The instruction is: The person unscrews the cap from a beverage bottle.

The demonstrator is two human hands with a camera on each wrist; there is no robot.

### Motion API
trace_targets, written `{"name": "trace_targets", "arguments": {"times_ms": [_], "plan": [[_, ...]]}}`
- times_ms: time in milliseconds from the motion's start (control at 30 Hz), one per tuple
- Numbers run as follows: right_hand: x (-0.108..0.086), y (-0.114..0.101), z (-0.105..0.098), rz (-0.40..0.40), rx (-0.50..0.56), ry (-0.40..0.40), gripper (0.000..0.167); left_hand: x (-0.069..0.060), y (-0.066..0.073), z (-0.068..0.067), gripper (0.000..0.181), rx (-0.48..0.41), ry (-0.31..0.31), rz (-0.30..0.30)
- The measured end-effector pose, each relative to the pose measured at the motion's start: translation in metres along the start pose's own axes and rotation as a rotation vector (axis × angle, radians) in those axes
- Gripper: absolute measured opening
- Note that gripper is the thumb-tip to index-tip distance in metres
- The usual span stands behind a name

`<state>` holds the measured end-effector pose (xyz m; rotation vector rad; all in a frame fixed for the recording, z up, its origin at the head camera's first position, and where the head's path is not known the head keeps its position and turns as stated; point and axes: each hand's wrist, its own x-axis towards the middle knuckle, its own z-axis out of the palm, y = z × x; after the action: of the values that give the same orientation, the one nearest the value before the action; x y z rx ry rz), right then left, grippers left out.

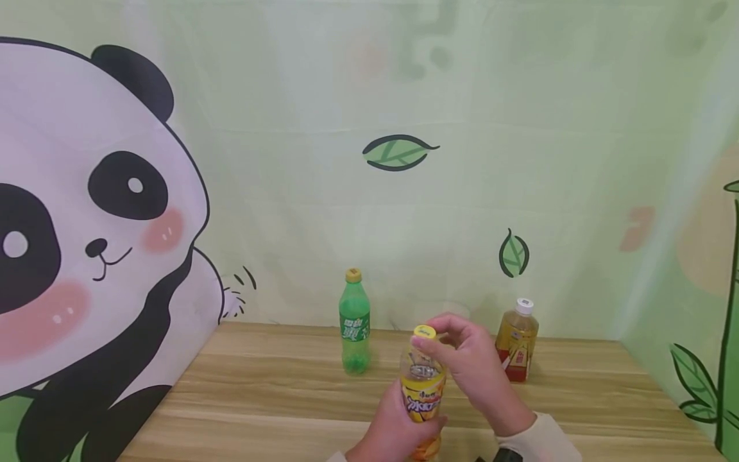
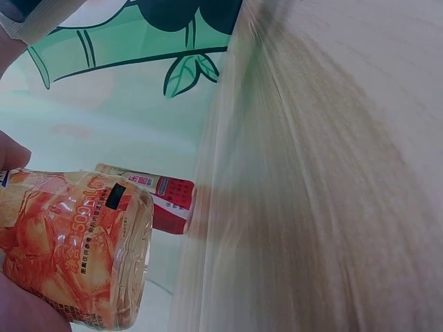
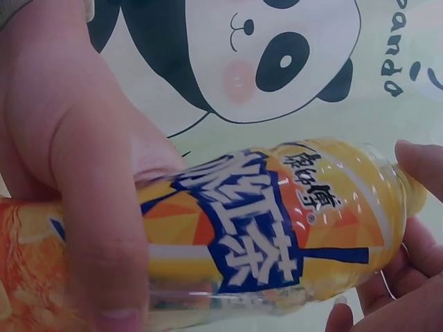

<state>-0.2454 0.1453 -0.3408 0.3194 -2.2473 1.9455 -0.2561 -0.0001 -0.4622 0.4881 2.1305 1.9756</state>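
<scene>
Head view: the tea bottle (image 1: 424,393) was upright over the table (image 1: 260,385), between both hands.
Green bottle (image 1: 355,321): stood behind it, to the left.
Brown bottle (image 1: 522,333): stood behind the right hand (image 1: 470,362) — partly hidden by it.
Grip: left hand (image 1: 392,425) wrapped the body; right pinched the yellow cap (image 1: 424,332).
Surfaces: clear tapering plastic, wood grain — the backdrop (image 1: 323,212) was creased.
</scene>
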Motion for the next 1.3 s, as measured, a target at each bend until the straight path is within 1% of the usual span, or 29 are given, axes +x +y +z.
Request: {"name": "trace_targets", "arguments": {"times_ms": [67,300,600,667,733,800,967,1100,1167,1300], "plan": [[0.000,0.000,-0.001,-0.011,-0.002,-0.023,0.031,0.000,0.000,0.000,0.061,-0.003,0.002,-0.005],[0.002,0.003,-0.006,-0.025,-0.011,-0.084,0.033,-0.001,0.001,-0.001,0.061,0.003,0.000,0.008],[0.005,0.005,-0.013,-0.027,-0.017,-0.183,0.033,-0.001,0.001,-0.001,0.060,0.002,-0.007,0.015],[0.005,0.005,-0.013,-0.023,-0.012,-0.188,0.033,-0.002,0.001,-0.001,0.060,0.001,-0.007,0.020],[0.004,0.005,-0.013,-0.015,-0.016,-0.172,0.034,-0.002,0.001,0.000,0.059,-0.002,-0.009,0.023],[0.002,0.005,-0.012,-0.008,-0.025,-0.139,0.035,-0.002,0.000,0.001,0.059,-0.001,-0.011,0.032],[-0.001,0.004,-0.007,-0.032,-0.096,-0.008,0.040,-0.002,-0.001,0.003,0.058,0.011,-0.011,0.036],[-0.002,0.000,-0.002,-0.019,-0.137,0.090,0.043,-0.001,-0.002,0.003,0.058,0.021,-0.011,0.031],[-0.002,-0.001,0.000,-0.002,-0.142,0.120,0.044,-0.001,-0.003,0.003,0.058,0.020,-0.016,0.032],[-0.003,-0.004,0.002,0.011,-0.166,0.153,0.045,-0.001,-0.003,0.002,0.058,0.011,-0.030,0.034]]}}
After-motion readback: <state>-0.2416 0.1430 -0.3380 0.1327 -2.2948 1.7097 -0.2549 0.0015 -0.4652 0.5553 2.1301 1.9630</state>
